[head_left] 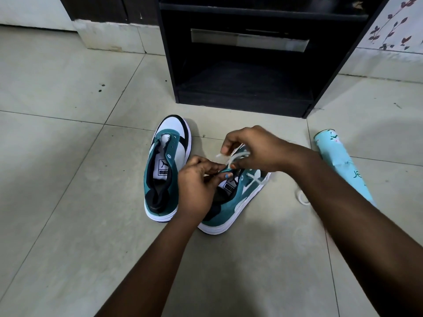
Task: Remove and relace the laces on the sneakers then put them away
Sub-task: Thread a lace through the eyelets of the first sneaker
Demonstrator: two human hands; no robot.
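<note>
Tiled floor (pixel 68 156): hands on lace (pixel 235 156)

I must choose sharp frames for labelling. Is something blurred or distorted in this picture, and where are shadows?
Head view: the lace between the hands is motion-blurred; the left sneaker is sharp; wide-angle bending curves the floor lines and the cabinet; soft arm shadows fall on the tiles; cabinet interior dark.

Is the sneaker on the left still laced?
No, the left sneaker shows bare eyelets and no lace.
</note>
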